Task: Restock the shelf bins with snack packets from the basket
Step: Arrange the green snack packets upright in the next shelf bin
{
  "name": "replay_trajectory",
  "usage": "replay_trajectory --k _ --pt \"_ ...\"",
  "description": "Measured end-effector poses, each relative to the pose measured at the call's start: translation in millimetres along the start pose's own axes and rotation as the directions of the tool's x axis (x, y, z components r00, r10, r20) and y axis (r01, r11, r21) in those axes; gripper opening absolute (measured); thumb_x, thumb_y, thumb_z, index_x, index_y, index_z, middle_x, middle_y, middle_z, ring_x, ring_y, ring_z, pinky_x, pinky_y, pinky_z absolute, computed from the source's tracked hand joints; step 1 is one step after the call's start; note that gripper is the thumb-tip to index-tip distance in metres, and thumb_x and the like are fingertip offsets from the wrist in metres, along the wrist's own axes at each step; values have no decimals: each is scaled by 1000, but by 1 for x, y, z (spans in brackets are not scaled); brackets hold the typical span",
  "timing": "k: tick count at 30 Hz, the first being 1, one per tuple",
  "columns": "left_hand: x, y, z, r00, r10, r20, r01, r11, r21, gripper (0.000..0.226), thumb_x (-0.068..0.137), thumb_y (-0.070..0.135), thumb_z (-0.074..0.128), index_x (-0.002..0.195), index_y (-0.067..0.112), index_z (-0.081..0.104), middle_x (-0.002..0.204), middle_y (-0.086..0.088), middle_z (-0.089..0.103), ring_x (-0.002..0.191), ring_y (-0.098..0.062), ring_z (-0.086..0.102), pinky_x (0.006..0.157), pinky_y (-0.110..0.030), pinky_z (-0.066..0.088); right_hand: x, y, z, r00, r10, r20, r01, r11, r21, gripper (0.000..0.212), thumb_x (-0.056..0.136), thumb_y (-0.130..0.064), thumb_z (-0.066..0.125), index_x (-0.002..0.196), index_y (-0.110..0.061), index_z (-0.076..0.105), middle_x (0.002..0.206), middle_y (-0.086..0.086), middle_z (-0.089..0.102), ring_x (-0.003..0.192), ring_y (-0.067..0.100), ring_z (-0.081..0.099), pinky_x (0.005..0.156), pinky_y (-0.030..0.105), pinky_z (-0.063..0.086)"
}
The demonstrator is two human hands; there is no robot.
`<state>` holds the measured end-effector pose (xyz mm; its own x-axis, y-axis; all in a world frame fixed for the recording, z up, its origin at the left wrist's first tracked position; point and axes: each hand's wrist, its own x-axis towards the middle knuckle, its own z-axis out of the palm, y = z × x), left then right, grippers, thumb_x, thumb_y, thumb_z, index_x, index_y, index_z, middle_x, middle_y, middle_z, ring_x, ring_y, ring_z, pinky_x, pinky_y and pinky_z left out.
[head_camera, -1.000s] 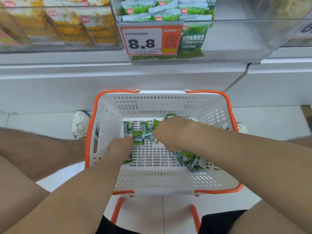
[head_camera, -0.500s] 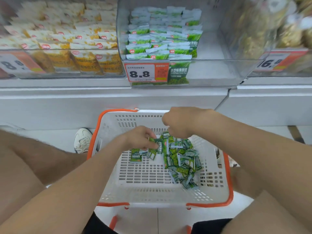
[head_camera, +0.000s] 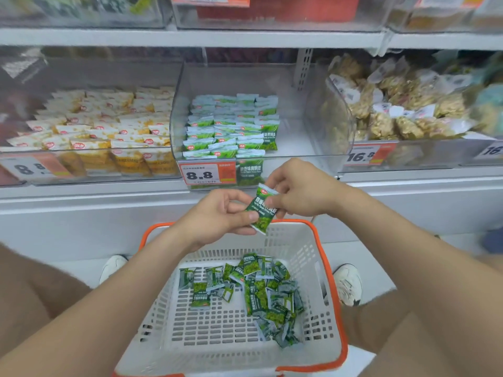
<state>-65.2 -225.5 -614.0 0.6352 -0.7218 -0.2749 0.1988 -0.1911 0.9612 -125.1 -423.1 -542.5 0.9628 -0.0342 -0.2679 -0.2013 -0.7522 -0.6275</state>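
Both hands hold up a green snack packet (head_camera: 262, 212) above the far rim of the white, orange-rimmed basket (head_camera: 321, 270). My left hand (head_camera: 217, 214) pinches the packet's lower left edge, and my right hand (head_camera: 299, 193) pinches its upper right part. Several more green packets (head_camera: 258, 292) lie scattered on the basket floor. Straight ahead, a clear shelf bin (head_camera: 302, 131) with an 8.8 price tag (head_camera: 206, 174) holds rows of the same green packets (head_camera: 231, 126) on its left side; its right side is bare.
The bin to the left is filled with yellow and white packets (head_camera: 103, 123), the one to the right with bags of brown snacks (head_camera: 402, 104). More bins sit on the shelf above (head_camera: 190, 36). My two white shoes (head_camera: 348, 281) flank the basket on the floor.
Both hands came up out of the basket with a green packet and now hold it in front of the middle bin. The view has tilted upward toward the shelf.
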Motion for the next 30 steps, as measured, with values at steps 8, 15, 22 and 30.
replay_trajectory --k 8,15,22,30 --pt "0 49 18 910 323 -261 -244 924 293 23 91 17 80 107 12 65 83 -11 75 66 -26 74 56 -38 60 2 -10 -36 988 -73 -139 81 995 53 15 93 -28 71 92 -14 74 76 9 74 67 19 72 67 43 57" --pt "30 81 -12 618 764 -185 -194 376 906 6 95 24 62 101 24 65 96 10 62 84 -15 56 78 -39 48 37 -7 -73 849 -65 -524 26 996 -83 26 97 -32 64 119 -18 70 113 11 73 101 23 68 77 27 52" --pt "66 84 -43 888 459 43 -80 61 995 53 103 51 28 139 19 51 160 -8 42 146 -29 39 113 -50 36 99 7 -66 960 13 -281 -124 917 -378 38 95 -23 70 130 -8 64 133 18 60 127 37 51 101 44 49" --pt "74 88 -49 974 223 33 -72 172 982 73 94 57 11 153 23 38 171 -1 20 156 -19 19 123 -50 23 152 10 -58 935 53 -351 -200 896 -396 31 88 -19 77 112 -6 61 117 14 58 105 34 59 70 38 51"
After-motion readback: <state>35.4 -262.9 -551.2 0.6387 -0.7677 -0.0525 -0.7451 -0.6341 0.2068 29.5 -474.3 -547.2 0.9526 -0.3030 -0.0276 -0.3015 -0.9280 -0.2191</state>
